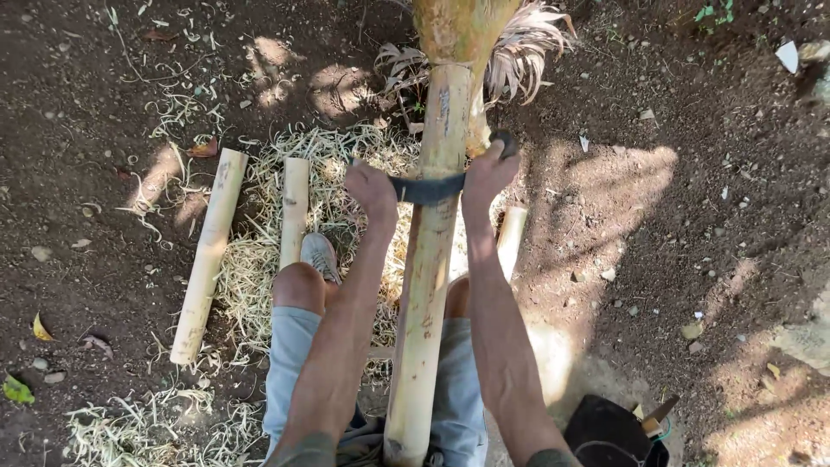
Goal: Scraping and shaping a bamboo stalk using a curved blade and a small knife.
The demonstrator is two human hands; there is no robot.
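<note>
A long pale bamboo pole (428, 285) runs from between my knees up to the base of a plant. Across it lies a dark curved blade (428, 188). My left hand (373, 188) grips the blade's left end and my right hand (487, 173) grips its right end, where a dark handle shows above the fingers. Both arms stretch forward on either side of the pole. My left knee and a grey shoe (320, 257) sit left of the pole.
Two shorter bamboo pieces (207, 255) (294, 212) lie on the ground at the left, another (511, 239) at the right. Pale shavings (259, 259) cover the soil. A black bag with tools (616, 431) sits at the lower right. Dry fronds (527, 43) spread near the plant base.
</note>
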